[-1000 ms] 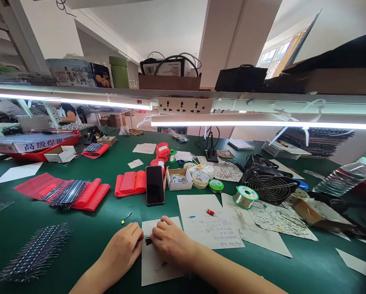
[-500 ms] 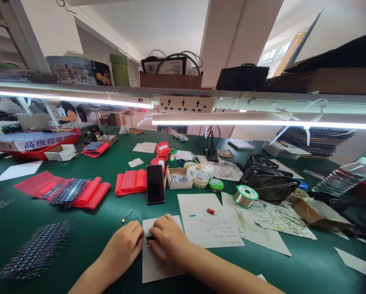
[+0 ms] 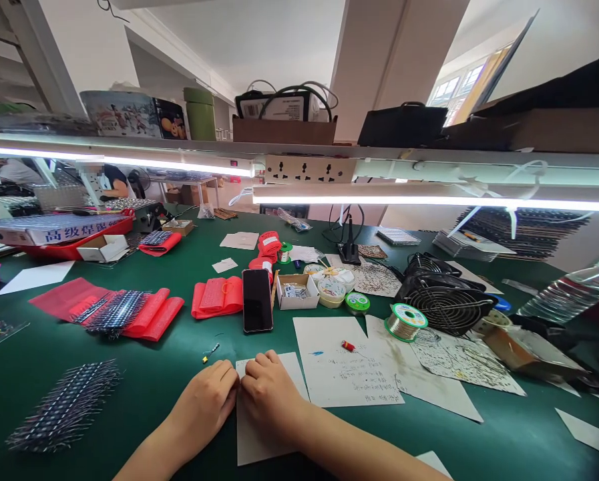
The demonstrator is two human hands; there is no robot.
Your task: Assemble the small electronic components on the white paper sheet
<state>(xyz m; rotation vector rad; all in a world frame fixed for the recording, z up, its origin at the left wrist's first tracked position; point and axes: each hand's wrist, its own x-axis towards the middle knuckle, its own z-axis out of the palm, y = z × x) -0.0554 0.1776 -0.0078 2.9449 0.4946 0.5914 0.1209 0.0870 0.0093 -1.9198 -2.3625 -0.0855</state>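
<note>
Head view: white paper sheet (image 3: 262,434), thin, light and limp, probably quick to crease; best taken by its free lower edge. Position: lower middle of frame, flat on the green worktop (image 3: 143,354). Left hand (image 3: 202,404) and right hand (image 3: 272,394), side by side at the sheet's upper edge, both grips curled, together and touching. Anything between the fingers hidden; clamping impossible to tell. Just upper left of the hands, small yellow-tipped component (image 3: 210,352). To the right, handwritten note (image 3: 349,364). Farther up, black smartphone (image 3: 257,300), solder wire spool (image 3: 405,322), metal fan guard (image 3: 447,307). Lower left, bristling pin strips (image 3: 63,406), exact kind unclear. Forearms cut off by the bottom edge.
</note>
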